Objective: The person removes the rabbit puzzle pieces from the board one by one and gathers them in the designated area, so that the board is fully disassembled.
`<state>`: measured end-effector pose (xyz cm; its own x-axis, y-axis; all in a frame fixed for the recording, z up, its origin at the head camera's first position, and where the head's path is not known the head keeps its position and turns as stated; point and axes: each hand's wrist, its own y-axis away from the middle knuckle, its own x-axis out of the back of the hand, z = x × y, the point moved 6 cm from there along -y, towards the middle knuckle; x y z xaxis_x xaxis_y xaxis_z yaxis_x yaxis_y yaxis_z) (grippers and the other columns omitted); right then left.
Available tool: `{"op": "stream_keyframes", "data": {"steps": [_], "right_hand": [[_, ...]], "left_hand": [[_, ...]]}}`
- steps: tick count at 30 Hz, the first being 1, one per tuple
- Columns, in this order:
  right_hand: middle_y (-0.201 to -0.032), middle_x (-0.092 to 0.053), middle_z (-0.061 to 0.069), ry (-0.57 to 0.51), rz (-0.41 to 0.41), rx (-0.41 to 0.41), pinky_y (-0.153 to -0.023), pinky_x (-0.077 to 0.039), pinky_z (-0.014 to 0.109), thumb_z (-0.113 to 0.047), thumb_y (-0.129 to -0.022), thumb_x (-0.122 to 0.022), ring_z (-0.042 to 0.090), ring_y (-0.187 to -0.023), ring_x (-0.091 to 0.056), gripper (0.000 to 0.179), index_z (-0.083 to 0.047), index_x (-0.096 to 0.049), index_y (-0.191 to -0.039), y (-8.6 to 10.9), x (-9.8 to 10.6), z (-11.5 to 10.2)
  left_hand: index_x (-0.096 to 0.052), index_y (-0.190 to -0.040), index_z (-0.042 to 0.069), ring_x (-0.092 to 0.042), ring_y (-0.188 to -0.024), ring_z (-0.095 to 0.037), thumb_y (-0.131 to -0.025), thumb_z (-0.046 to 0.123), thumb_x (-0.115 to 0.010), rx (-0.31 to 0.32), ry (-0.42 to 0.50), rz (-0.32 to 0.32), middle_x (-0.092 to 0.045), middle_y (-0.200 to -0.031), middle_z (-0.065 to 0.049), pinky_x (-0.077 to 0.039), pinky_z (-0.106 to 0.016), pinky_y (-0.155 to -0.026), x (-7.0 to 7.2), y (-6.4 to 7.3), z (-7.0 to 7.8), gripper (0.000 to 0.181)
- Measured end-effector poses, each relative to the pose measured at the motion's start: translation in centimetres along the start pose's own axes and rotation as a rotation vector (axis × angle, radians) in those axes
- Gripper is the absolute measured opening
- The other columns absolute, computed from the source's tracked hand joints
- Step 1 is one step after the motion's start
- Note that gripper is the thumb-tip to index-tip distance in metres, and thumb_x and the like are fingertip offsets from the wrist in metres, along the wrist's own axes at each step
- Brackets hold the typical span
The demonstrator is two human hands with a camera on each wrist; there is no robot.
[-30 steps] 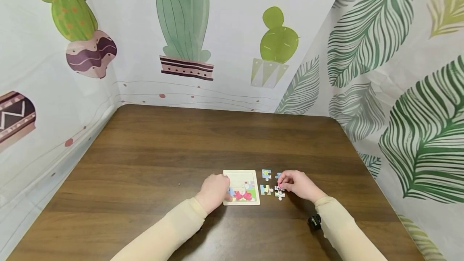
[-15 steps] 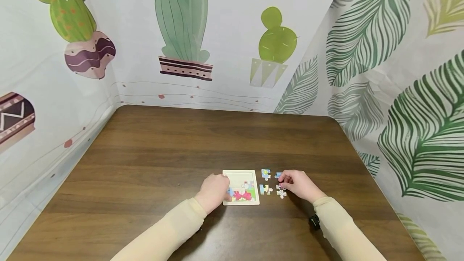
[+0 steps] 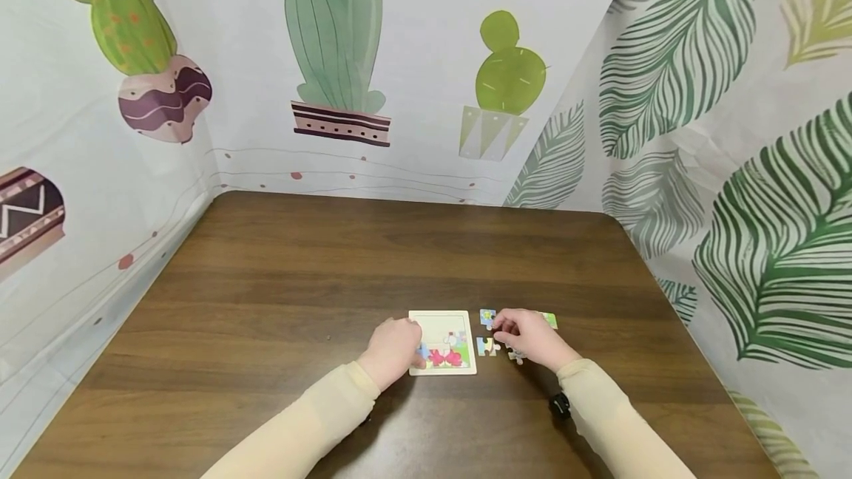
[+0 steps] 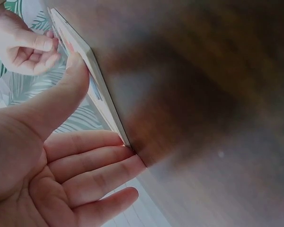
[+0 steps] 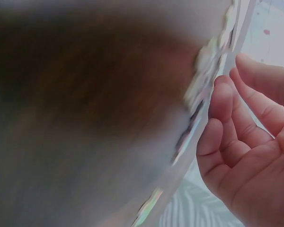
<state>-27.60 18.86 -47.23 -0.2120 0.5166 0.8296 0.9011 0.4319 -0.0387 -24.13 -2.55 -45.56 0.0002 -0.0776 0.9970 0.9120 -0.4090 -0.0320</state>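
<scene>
My left hand [image 3: 393,350] lies at the left side of a small cream-framed puzzle board [image 3: 439,371], partly filled with pink and green pieces. In the left wrist view, its thumb [image 4: 75,71] rests on the board's rim and the nearly straight fingers [image 4: 92,163] touch the edge and the table. My right hand [image 3: 532,338] hovers over loose jigsaw pieces right of the board. Its thumb and fingertips [image 5: 221,101] stand apart in the right wrist view, with nothing seen between them. Closest to these fingertips are a blue-and-yellow piece [image 3: 487,316] and a blue-and-cream piece [image 3: 487,347].
A whitish piece [image 3: 516,356] shows partly below the right hand, and a green-edged piece [image 3: 549,320] beyond it. The brown wooden table [image 3: 299,265] reaches back to a cloth backdrop [image 3: 426,94] printed with cacti and leaves.
My right hand has moved left across the pieces, uncovering the green-edged piece on its right. The whitish piece has shifted slightly. My left hand stays at the board.
</scene>
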Motion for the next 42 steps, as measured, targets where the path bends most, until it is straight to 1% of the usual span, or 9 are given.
{"op": "stream_keyframes", "data": {"steps": [8,14,16,21,25,29,33,36,42], "right_hand": [[-0.072,-0.056,-0.006,-0.007,-0.043,0.06,-0.056,-0.043,0.021,-0.011,-0.082,-0.072,0.004,-0.06,-0.047,0.016,-0.007,-0.067,-0.098,-1.4,-1.2,-2.6],[-0.078,-0.055,-0.003,0.048,-0.052,0.127,-0.058,-0.042,0.021,-0.018,-0.079,-0.076,0.006,-0.064,-0.045,0.03,-0.007,-0.068,-0.105,-2.0,-2.3,-4.1],[-0.079,-0.055,-0.002,0.08,-0.043,0.148,-0.059,-0.042,0.021,-0.02,-0.078,-0.078,0.007,-0.065,-0.045,0.033,-0.007,-0.069,-0.107,-2.1,-2.5,-4.5],[-0.077,-0.054,-0.005,0.171,-0.007,0.18,-0.061,-0.041,0.022,-0.023,-0.075,-0.08,0.006,-0.066,-0.045,0.025,-0.012,-0.072,-0.096,-2.3,-2.6,-5.2],[-0.077,-0.055,-0.006,0.205,-0.008,0.183,-0.063,-0.041,0.025,-0.025,-0.075,-0.08,0.007,-0.067,-0.049,0.019,-0.016,-0.072,-0.089,-2.3,-2.7,-5.4],[-0.079,-0.058,-0.007,0.23,-0.016,0.182,-0.066,-0.042,0.029,-0.029,-0.074,-0.08,0.009,-0.071,-0.055,0.021,-0.018,-0.072,-0.089,-2.2,-2.9,-5.6],[-0.078,-0.058,-0.008,0.25,-0.008,0.175,-0.066,-0.041,0.03,-0.031,-0.072,-0.081,0.007,-0.07,-0.053,0.023,-0.019,-0.071,-0.089,-2.2,-3.0,-5.5],[-0.077,-0.056,-0.008,0.235,-0.01,0.165,-0.063,-0.04,0.026,-0.03,-0.072,-0.082,0.007,-0.068,-0.05,0.023,-0.019,-0.07,-0.088,-2.2,-3.1,-5.4],[-0.077,-0.051,-0.006,0.158,-0.027,0.125,-0.059,-0.038,0.023,-0.024,-0.072,-0.082,0.008,-0.066,-0.045,0.026,-0.018,-0.062,-0.086,-2.2,-3.1,-5.2]], "left_hand": [[-0.053,-0.058,0.013,-0.057,-0.055,-0.014,-0.062,0.039,-0.084,-0.001,-0.002,0.006,-0.06,-0.062,0.001,-0.051,-0.03,-0.064,-0.1,0.0,0.0,0.041],[-0.055,-0.059,0.013,-0.061,-0.058,-0.016,-0.061,0.04,-0.084,0.0,-0.011,0.016,-0.062,-0.065,0.0,-0.051,-0.031,-0.064,0.0,0.1,0.0,0.04],[-0.056,-0.059,0.013,-0.061,-0.059,-0.016,-0.061,0.04,-0.084,0.0,-0.013,0.018,-0.063,-0.066,0.0,-0.051,-0.031,-0.063,0.0,0.0,0.0,0.039],[-0.056,-0.06,0.013,-0.061,-0.058,-0.016,-0.061,0.04,-0.084,-0.001,-0.012,0.019,-0.063,-0.065,0.0,-0.051,-0.031,-0.062,-0.1,-0.1,0.0,0.039],[-0.055,-0.059,0.013,-0.06,-0.058,-0.015,-0.061,0.039,-0.085,-0.004,-0.005,0.014,-0.062,-0.065,0.0,-0.051,-0.031,-0.063,-0.1,-0.1,0.0,0.039],[-0.055,-0.058,0.013,-0.06,-0.058,-0.016,-0.061,0.038,-0.085,-0.005,-0.005,0.019,-0.063,-0.065,0.0,-0.051,-0.031,-0.062,-0.1,0.0,0.0,0.039],[-0.054,-0.057,0.014,-0.061,-0.057,-0.016,-0.06,0.039,-0.085,-0.008,-0.012,0.029,-0.063,-0.065,0.0,-0.05,-0.03,-0.062,0.0,0.0,0.0,0.039],[-0.053,-0.056,0.014,-0.061,-0.057,-0.016,-0.06,0.039,-0.085,-0.009,-0.016,0.034,-0.063,-0.064,0.0,-0.05,-0.03,-0.061,0.0,0.1,0.0,0.04],[-0.053,-0.056,0.014,-0.061,-0.056,-0.016,-0.06,0.038,-0.085,-0.013,-0.017,0.042,-0.062,-0.064,0.0,-0.051,-0.03,-0.06,0.1,0.1,0.1,0.041]]}}
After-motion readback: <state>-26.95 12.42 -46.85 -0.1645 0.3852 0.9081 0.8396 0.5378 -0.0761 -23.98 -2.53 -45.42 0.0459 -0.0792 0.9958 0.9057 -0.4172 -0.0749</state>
